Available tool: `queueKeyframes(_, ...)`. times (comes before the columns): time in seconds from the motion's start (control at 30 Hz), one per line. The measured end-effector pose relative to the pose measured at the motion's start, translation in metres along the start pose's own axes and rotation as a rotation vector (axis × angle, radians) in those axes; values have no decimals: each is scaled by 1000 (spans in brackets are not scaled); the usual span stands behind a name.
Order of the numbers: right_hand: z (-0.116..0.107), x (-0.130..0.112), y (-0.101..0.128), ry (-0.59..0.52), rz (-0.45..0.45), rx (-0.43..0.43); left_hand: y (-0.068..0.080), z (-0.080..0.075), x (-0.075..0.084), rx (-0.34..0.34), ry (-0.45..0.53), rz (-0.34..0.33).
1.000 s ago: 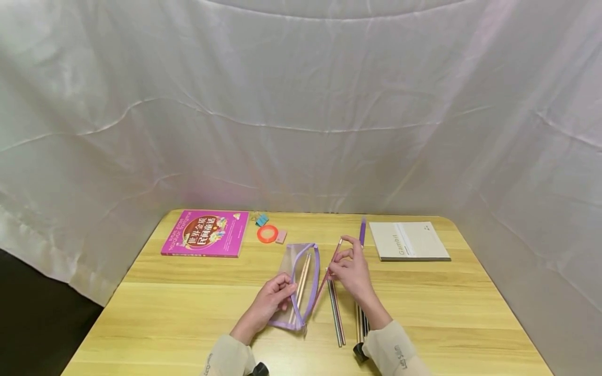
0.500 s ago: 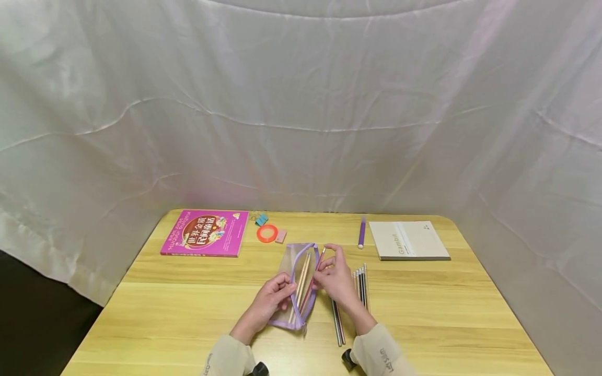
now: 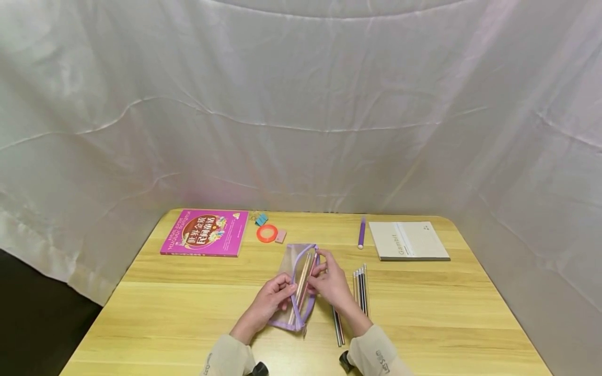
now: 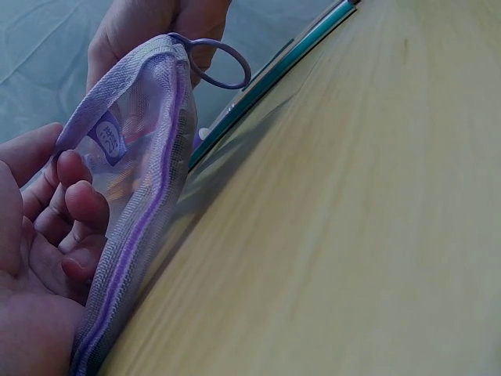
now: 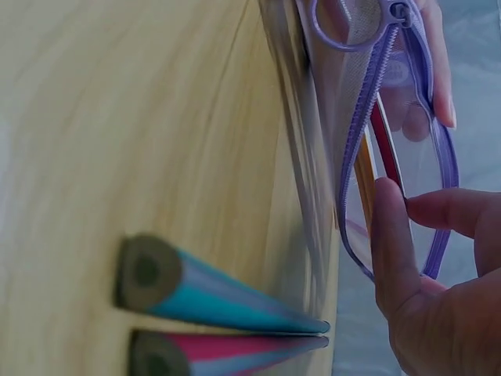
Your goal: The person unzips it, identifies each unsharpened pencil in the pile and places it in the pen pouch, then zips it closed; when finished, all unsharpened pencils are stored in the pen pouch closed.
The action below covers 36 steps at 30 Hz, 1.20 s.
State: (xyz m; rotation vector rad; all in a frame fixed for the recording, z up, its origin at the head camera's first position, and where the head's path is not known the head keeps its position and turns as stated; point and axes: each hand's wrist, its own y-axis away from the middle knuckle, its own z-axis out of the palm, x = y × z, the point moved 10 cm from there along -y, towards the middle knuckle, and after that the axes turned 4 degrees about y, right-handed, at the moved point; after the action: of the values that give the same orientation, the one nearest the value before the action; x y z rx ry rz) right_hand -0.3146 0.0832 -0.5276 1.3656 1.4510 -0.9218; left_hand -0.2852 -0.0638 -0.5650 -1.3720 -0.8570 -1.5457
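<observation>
A see-through mesh pencil case [image 3: 288, 256] with a purple zipper lies unzipped in the middle of the table. My left hand [image 3: 271, 298] pinches the left edge of its opening between thumb and fingers. In the right wrist view, my right hand [image 5: 438, 266] pinches a red pencil [image 5: 383, 145], which is inside the opening. Beside it in the case lie wood-coloured pencils [image 3: 303, 271]. Just right of the case, partly under my right wrist, are a teal-striped pencil [image 5: 227, 286] and a pink-striped pencil [image 5: 235, 345].
Several more pencils [image 3: 361, 287] lie in a row right of my right hand. Farther back are a purple pen [image 3: 361, 233], a notebook [image 3: 409, 241], a pink book [image 3: 206, 233], an orange tape ring [image 3: 267, 226], a pink eraser [image 3: 280, 236] and a blue binder clip [image 3: 261, 220].
My right hand has moved left with the red pencil, from beside the case into its opening, lowering it among the other pencils. My left hand keeps its grip on the edge.
</observation>
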Motion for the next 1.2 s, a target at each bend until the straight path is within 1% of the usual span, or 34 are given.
queueKeyframes(0.23,1,0,2,72,-15,-36,0,0,0,-7,0,5)
queueKeyframes(0.5,-1,0,7,109,-20,-86,3,0,-2,3,-3,-12)
queueKeyframes(0.6,-7,0,8,100,-20,-88,3,-1,-3,13,2,-12)
queueKeyframes(0.73,-24,2,7,82,-9,-57,3,-1,-3,21,11,-10)
queueKeyframes(0.83,-40,9,7,105,15,-17,2,-1,-3,19,6,-11)
queueKeyframes(0.93,-51,17,7,143,45,2,2,-1,-4,20,1,-18)
queueKeyframes(1.03,-56,24,7,188,63,-6,2,-2,-4,26,0,-22)
queueKeyframes(1.2,-53,28,8,267,55,-47,1,-2,-2,24,8,-20)
